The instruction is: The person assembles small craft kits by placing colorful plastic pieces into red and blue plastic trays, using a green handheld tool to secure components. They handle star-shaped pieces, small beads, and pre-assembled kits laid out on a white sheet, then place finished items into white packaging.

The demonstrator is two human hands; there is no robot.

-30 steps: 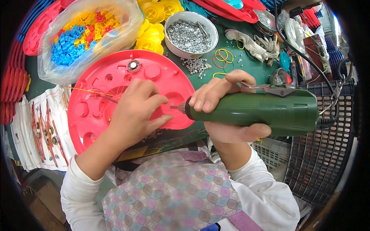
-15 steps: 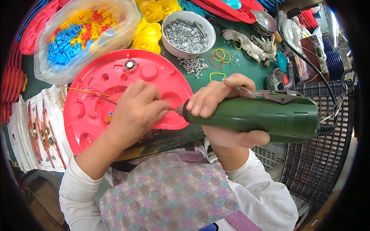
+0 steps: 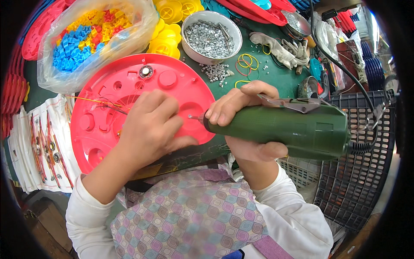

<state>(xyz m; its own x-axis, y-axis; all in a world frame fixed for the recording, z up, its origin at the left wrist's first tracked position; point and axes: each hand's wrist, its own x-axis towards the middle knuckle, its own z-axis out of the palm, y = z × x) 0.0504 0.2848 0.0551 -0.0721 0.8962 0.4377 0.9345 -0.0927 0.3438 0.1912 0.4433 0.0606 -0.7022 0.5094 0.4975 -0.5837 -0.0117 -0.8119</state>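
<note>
My right hand [image 3: 243, 105] is wrapped round a green electric screwdriver [image 3: 284, 131], held nearly level with its bit pointing left. A small silvery screw [image 3: 190, 116] appears to sit at the bit's tip, over the red plastic shell [image 3: 172, 64]. Close by the tip is my left hand [image 3: 151, 125], above the shell, its fingers curled in and its thumb sticking out apart from the bit. Its palm is hidden, so what lies in it does not show. Thin wires [image 3: 114, 105] and a round black-and-white part [image 3: 146, 71] are on the shell.
A white bowl of screws [image 3: 211, 13] stands behind, loose screws [image 3: 215, 74] beside it. Left of it are yellow discs [image 3: 166, 41] and a plastic bag [image 3: 47, 75] of coloured pieces. Gloves [image 3: 276, 47] and rubber bands [image 3: 246, 64] lie right; a dark crate [image 3: 358, 172] stands lower right.
My left fingers have let go of the screw at the bit and drawn back left, the thumb spreading out. The screwdriver has shifted slightly left.
</note>
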